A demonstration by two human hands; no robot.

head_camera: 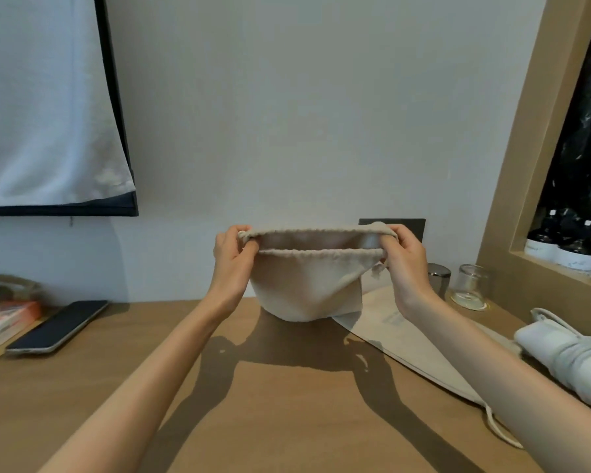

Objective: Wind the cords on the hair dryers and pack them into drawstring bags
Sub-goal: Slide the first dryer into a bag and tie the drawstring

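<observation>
You stand at a wooden counter (270, 404) against a pale wall, with a white towel (45, 114) hanging at upper left and a recessed shelf at the right. The drawstring bag (304, 285) is at the middle, held up over the counter with its bottom just at or touching the wood; I cannot tell which. Your left hand (231, 257) pinches one end of the gathered mouth and your right hand (406, 264) pinches the other, fingers curled over the hem, so the opening is stretched wide between them. The cloth is soft, light and limp; it will sag shut the moment you let an end go, so keep hold at the hem, where the cord channel gives some body. Nothing shows inside the mouth, though the lower part is hidden from view.

The hair dryer (567, 353) lies at the right edge of the counter, well apart from the bag, white, with its grey cord seemingly wound round it. It should be rigid and far heavier than the cloth; take it by the body rather than the loops, which may slip loose. A second bag (400, 332) lies flat under your right forearm, seemingly empty. Beyond it stand a glass tumbler (469, 285), empty and fragile, and a metal cup (439, 273); dark bottles (560, 247) fill the shelf; a phone (57, 327) rests at the left.
</observation>
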